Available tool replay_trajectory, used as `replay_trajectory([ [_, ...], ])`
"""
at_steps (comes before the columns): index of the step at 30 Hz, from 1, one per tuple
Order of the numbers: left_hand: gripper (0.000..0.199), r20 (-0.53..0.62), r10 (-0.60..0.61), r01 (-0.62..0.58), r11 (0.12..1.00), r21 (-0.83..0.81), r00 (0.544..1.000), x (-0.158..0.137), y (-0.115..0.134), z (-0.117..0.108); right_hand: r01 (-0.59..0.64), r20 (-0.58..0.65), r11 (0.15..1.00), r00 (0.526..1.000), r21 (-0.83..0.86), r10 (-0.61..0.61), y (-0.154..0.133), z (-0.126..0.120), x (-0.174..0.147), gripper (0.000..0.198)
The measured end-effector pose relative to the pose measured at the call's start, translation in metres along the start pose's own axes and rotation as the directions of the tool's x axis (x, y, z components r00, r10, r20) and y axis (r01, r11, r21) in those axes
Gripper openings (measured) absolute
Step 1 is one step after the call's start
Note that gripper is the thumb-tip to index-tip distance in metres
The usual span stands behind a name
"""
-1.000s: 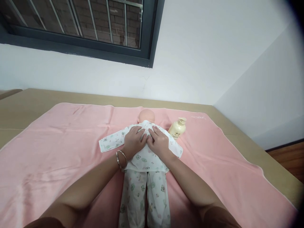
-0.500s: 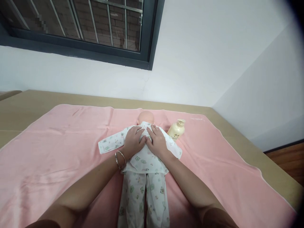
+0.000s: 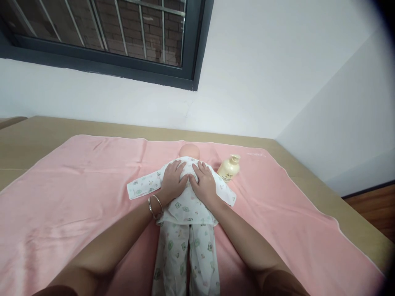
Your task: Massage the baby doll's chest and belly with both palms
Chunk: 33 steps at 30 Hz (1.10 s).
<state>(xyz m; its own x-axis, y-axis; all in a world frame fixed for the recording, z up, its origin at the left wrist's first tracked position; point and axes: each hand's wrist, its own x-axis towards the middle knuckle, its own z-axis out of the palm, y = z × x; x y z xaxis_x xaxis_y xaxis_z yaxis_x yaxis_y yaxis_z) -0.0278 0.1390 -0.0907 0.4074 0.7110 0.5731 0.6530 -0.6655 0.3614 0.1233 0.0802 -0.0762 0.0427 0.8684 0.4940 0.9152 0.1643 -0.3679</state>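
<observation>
Resting on clothed doll [image 3: 189, 207]: left hand [image 3: 173, 181], right hand [image 3: 204, 183], fingers [image 3: 203, 168] spread; pump bottle [image 3: 229, 168] near right hand.

White back wall [image 3: 247, 82] meets side wall [image 3: 358, 119] on R. Dk-grey framed window [image 3: 108, 31] upper L; metal bars [image 3: 142, 33], brickwork [image 3: 153, 39] seen thru it. Tan counter [image 3: 108, 126] along back wall base. Brown wood-grain surface [image 3: 376, 209] low R, floor or furn. unclear. Light soft, side wall dimmer.

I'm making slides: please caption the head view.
Left hand and right hand rest on a doll in a patterned top, bottle nearby.
</observation>
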Motion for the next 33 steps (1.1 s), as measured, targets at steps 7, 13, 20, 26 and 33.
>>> replay_trajectory([
  [7, 0.045, 0.006, -0.001, 0.001, 1.000, -0.011, 1.000, -0.0008, -0.0012, 0.0003, -0.003, 0.041, 1.000, 0.999, -0.017, 0.003, -0.0018, -0.0019, 0.0024, 0.047],
  [13, 0.044, -0.014, 0.002, -0.003, 1.000, -0.021, 1.000, -0.0004, 0.0005, -0.0006, 0.001, 0.035, 1.000, 0.999, -0.021, -0.001, -0.0020, -0.0024, 0.0022, 0.047],
  [20, 0.045, -0.017, -0.005, 0.005, 1.000, -0.012, 1.000, -0.0009, -0.0011, 0.0011, 0.015, 0.008, 0.999, 1.000, -0.039, -0.014, -0.0020, -0.0017, 0.0004, 0.047],
  [26, 0.048, -0.023, -0.013, 0.013, 1.000, 0.007, 1.000, -0.0015, -0.0027, 0.0048, -0.032, -0.015, 0.992, 0.999, -0.120, 0.030, -0.0049, -0.0009, -0.0017, 0.051],
  [33, 0.050, 0.024, 0.010, -0.012, 0.998, 0.062, 1.000, -0.0015, -0.0049, 0.0079, 0.037, 0.085, 0.997, 0.996, -0.067, -0.031, 0.0041, 0.0009, 0.0074, 0.052],
])
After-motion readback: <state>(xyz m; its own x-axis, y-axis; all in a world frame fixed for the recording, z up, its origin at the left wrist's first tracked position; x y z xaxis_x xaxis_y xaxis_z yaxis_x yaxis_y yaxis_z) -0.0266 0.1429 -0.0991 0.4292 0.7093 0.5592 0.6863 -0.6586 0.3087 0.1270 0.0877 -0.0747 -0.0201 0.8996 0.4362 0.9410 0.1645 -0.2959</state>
